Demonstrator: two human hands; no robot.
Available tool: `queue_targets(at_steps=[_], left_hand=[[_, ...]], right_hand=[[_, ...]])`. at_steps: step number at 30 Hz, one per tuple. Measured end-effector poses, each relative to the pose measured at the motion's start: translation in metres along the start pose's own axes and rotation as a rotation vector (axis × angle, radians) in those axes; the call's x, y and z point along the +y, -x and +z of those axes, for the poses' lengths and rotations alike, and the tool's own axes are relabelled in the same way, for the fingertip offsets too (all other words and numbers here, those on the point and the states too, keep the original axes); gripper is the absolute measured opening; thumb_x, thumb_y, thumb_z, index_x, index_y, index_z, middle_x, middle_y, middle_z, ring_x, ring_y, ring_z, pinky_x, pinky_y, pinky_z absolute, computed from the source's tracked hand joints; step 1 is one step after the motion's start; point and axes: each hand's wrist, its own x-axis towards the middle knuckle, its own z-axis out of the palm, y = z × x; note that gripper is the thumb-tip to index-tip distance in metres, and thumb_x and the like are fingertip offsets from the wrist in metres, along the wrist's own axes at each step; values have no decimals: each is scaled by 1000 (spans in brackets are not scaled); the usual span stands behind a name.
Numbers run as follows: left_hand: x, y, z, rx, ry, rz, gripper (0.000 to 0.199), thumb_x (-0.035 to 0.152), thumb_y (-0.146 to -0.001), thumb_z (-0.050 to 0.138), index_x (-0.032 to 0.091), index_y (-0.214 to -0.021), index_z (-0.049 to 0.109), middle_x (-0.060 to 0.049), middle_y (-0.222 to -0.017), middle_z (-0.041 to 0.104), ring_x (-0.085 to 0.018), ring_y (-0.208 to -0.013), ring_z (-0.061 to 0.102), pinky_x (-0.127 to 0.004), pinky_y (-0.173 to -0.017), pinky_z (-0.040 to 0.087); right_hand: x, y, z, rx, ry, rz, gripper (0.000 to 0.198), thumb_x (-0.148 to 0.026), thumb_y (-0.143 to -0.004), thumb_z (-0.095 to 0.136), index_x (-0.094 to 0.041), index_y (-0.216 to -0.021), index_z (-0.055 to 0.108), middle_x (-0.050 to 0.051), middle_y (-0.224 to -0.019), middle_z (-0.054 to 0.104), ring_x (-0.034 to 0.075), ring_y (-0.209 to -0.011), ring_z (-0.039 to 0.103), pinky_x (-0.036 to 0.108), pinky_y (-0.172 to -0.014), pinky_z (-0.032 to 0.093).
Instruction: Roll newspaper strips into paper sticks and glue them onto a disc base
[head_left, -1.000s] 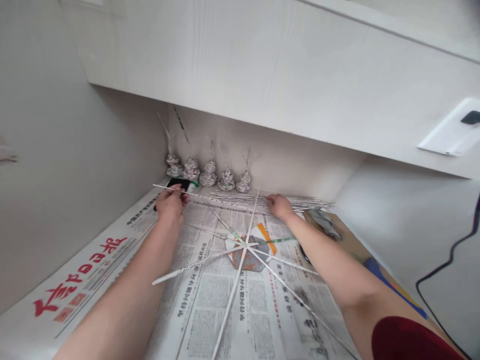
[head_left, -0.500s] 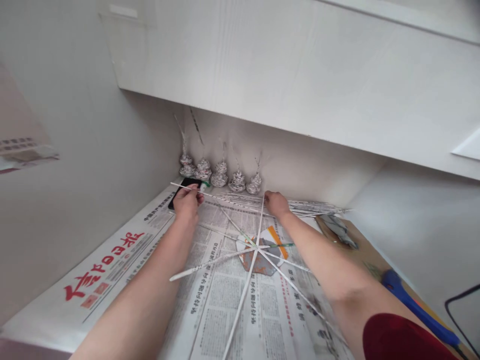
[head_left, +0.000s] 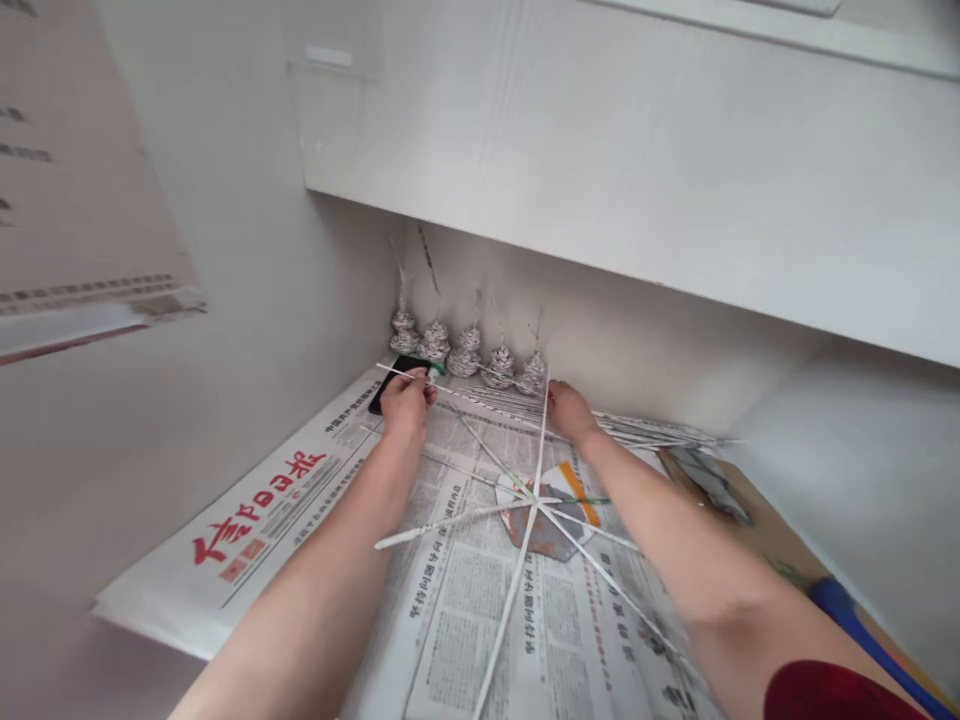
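My left hand (head_left: 406,402) is closed in a pinch on a thin white rolled-paper stick (head_left: 480,402), near its left end. The stick slants down to the right, over a pile of similar sticks. Over that pile's left part, my right hand (head_left: 571,410) has its fingers closed beside the far end of an upright spoke; what they hold, if anything, is hidden. Between my forearms lies a star of crossed paper sticks (head_left: 517,548), joined at the centre. Under its centre is a grey, white and orange many-sided piece (head_left: 551,541).
Newspaper (head_left: 450,640) covers the surface. Several woven gourd-shaped paper pieces (head_left: 466,352) stand along the back wall, near a black phone-like object (head_left: 380,397). Paper sticks (head_left: 637,430) lie behind my right hand. At right are a grey cloth (head_left: 709,480), a brown board (head_left: 772,510) and a blue handle (head_left: 847,615). A white panel (head_left: 600,170) overhangs.
The whole view has shifted, so everything appears farther right. Both hands stay in nearly the same places over the newspaper, the left still pinching the paper stick.
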Motion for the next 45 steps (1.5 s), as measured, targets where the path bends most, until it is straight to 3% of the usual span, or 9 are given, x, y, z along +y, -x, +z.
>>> queue_targets(at_steps=[3, 9, 14, 20, 25, 33, 40, 42, 45], left_hand=[[0, 0, 0, -10, 13, -7, 3, 11, -76, 60, 13, -78, 61, 2, -62, 56, -5, -45, 51, -19, -49, 44], [-3, 1, 1, -61, 33, -33, 9, 16, -72, 68, 12, -76, 61, 2, -60, 57, -6, -49, 54, -21, -54, 47], [-2, 4, 1, -124, 36, -53, 13, 18, -70, 71, 12, -77, 62, 2, -59, 57, -7, -51, 54, -22, -57, 48], [2, 10, 2, -209, 51, -46, 17, 23, -70, 73, 13, -79, 63, 1, -66, 58, -6, -55, 55, -22, -62, 50], [5, 15, 2, -247, 48, -72, 19, 23, -73, 71, 13, -87, 62, -1, -73, 62, -8, -58, 58, -23, -63, 50], [6, 19, 2, -321, -131, -141, 9, 20, -81, 62, 13, -85, 64, -2, -71, 61, -8, -53, 56, -20, -51, 44], [6, 22, 2, -360, -180, -150, 23, 37, -79, 65, 14, -75, 64, -2, -67, 60, -8, -53, 54, -19, -48, 40], [7, 24, 2, -371, -198, -151, 24, 37, -78, 67, 14, -73, 64, -3, -66, 60, -9, -52, 54, -20, -48, 39], [8, 27, 2, -434, -242, -161, 19, 33, -75, 71, 14, -73, 67, -4, -66, 62, -9, -51, 53, -20, -48, 38]], right_hand=[[-1, -3, -5, 49, -88, -23, 24, -15, -88, 44, -14, -101, 64, 11, -91, 68, 19, -84, 61, 28, -75, 45], [-9, 3, -11, 76, -242, -69, 25, -29, -86, 48, -17, -93, 69, 9, -92, 69, 18, -81, 61, 27, -73, 44], [-28, 9, -18, -3, -354, -83, 30, -40, -84, 50, -17, -86, 68, 4, -73, 68, 18, -67, 59, 26, -61, 43], [-56, 17, -24, -134, -431, -144, 24, -38, -81, 56, -20, -87, 70, 0, -76, 71, 16, -69, 61, 23, -62, 44], [-50, 8, -38, -24, -386, 43, 20, -27, -79, 54, -19, -77, 72, 3, -67, 68, 16, -62, 58, 23, -57, 40], [-12, -19, -86, 242, -416, 373, 36, -25, -89, 36, -10, -99, 67, 10, -74, 67, 13, -53, 55, 24, -50, 40], [-25, 15, -103, 599, -324, 94, 36, -31, -93, 35, -15, -106, 66, 8, -82, 66, 19, -72, 58, 30, -67, 44], [-36, 28, -103, 501, -232, -92, 34, -29, -93, 38, -16, -108, 66, 10, -89, 66, 21, -82, 58, 32, -75, 43], [-54, 50, -94, 188, -34, -336, 30, -22, -90, 43, -19, -106, 68, 11, -89, 65, 24, -90, 54, 33, -81, 41]])
